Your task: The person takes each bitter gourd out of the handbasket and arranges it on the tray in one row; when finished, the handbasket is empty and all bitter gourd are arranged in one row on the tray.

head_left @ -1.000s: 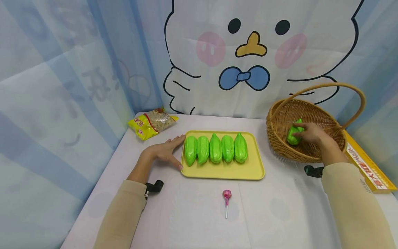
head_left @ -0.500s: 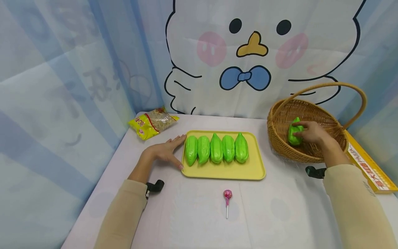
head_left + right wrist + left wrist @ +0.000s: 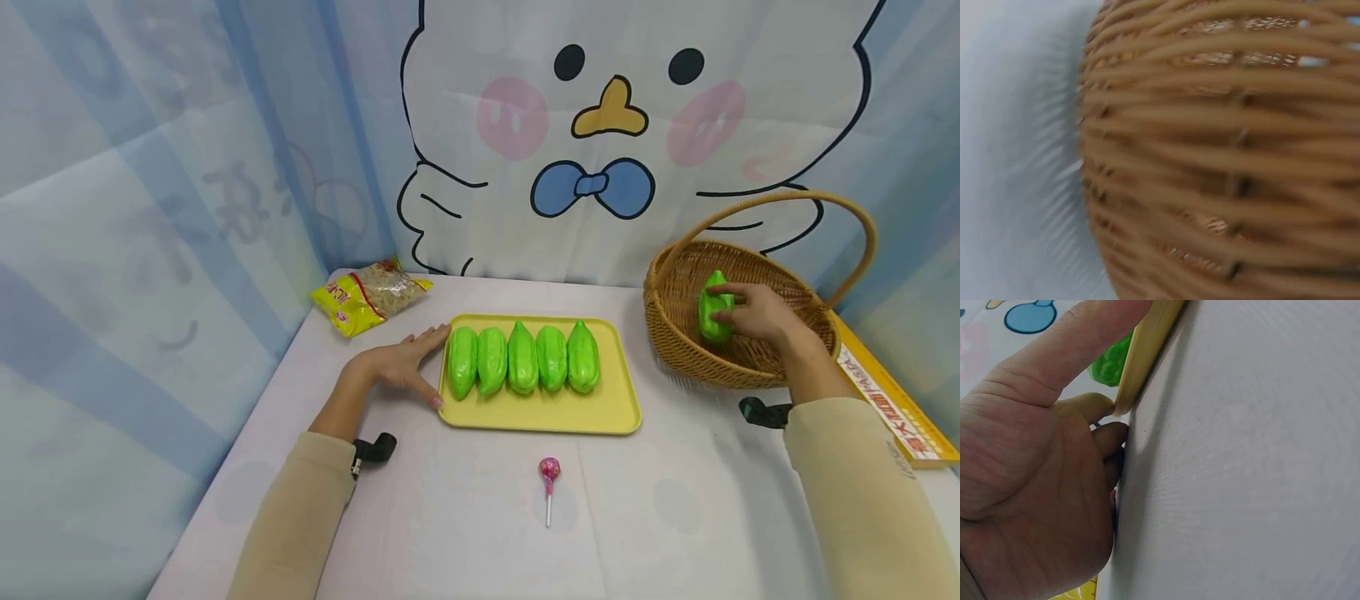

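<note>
Inside the wicker basket (image 3: 682, 362) at the right, my right hand (image 3: 767, 315) pinches a glossy green bitter melon (image 3: 712, 323) between thumb and fingers. My left hand (image 3: 393, 365) is spread at the left end of the yellow tray (image 3: 617, 396), with its thumb and fingertips right at the rim. A row of several similar bitter melons (image 3: 522, 360) lies across the tray. In the left wrist view, the thumb (image 3: 1079, 344) reaches along the tray's edge (image 3: 1150, 347). Basket weave (image 3: 1229, 125) fills most of the right wrist view and hides my right hand there.
A pink lollipop (image 3: 550, 471) lies in front of the tray. At the back left is a yellow snack bag (image 3: 367, 298). A yellow pasta box (image 3: 896, 400) lies to the right of the basket, whose tall handle (image 3: 873, 237) arches over it. A printed curtain (image 3: 510, 225) hangs behind.
My right hand has lifted the bitter melon slightly upward within the basket. The basket handle has shifted a little. My left hand and the tray stay where they were.
</note>
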